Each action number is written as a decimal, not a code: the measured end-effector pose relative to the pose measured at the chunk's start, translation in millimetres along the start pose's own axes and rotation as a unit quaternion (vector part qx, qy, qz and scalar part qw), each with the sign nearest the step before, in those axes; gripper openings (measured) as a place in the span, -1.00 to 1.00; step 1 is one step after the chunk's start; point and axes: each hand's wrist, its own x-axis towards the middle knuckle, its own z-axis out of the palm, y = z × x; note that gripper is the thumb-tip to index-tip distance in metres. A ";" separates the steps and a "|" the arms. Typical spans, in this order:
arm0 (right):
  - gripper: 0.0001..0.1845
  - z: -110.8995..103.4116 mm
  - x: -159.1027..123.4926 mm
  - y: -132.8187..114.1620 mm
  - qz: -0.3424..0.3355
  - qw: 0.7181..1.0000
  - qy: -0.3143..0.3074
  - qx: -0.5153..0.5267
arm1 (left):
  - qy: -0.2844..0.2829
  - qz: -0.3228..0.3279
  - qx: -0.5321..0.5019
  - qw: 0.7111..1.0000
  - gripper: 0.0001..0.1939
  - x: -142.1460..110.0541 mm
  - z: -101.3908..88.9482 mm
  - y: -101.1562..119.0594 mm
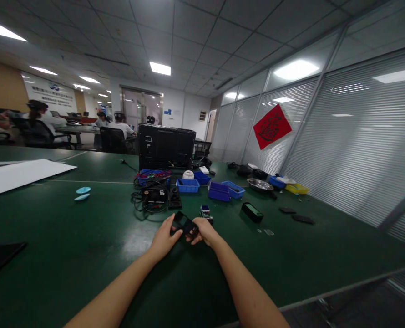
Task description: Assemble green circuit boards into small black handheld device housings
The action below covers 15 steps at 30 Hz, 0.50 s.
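Between my hands, above the green tabletop (120, 269), is a small black handheld device (182, 220) with a dark, glossy face. My left hand (164, 236) grips its left end, thumb at the near side and fingers mostly hidden behind it. My right hand (204, 231) is closed around the right end, fingers curled at its edge. Just beyond the right hand stands a small gadget with a lit bluish screen (205, 208). The device's exact kind is too dark to make out.
Beyond my hands lie a black box with cables (154, 196), blue bins (188, 185) and a large monitor (166, 146). To the right are a black case (252, 212), flat dark pieces (303, 219) and a metal bowl (260, 185). Light-blue dishes (83, 190) sit at left.
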 end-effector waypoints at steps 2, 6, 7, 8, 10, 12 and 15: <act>-0.68 -3.7 -0.1 -0.8 -0.027 0.988 0.086 -0.128 | -0.008 0.002 -0.003 1.000 -0.42 -0.9 -0.7 1.5; -0.67 -9.6 -5.3 -8.5 -0.053 0.940 0.191 -0.279 | -0.024 0.006 0.006 1.000 -0.50 -1.7 -2.9 4.7; -0.66 -10.0 -7.5 -11.1 -0.056 0.924 0.215 -0.311 | -0.025 0.006 0.010 1.000 -0.50 -1.7 -3.3 5.3; -0.65 -9.9 -9.8 -13.6 -0.061 0.909 0.237 -0.337 | -0.026 0.004 0.013 1.000 -0.51 -1.6 -3.6 5.8; -0.63 -7.7 -14.1 -17.1 -0.077 0.897 0.259 -0.350 | -0.029 0.002 0.015 0.999 -0.51 -1.5 -3.9 6.0; -0.63 -2.3 -17.2 -17.8 -0.118 0.899 0.254 -0.337 | -0.035 0.000 0.014 0.999 -0.51 -1.3 -3.6 5.3; -0.55 9.6 -19.6 -14.9 -0.181 0.895 0.220 -0.344 | -0.042 -0.002 0.012 0.999 -0.54 -0.6 -2.5 3.1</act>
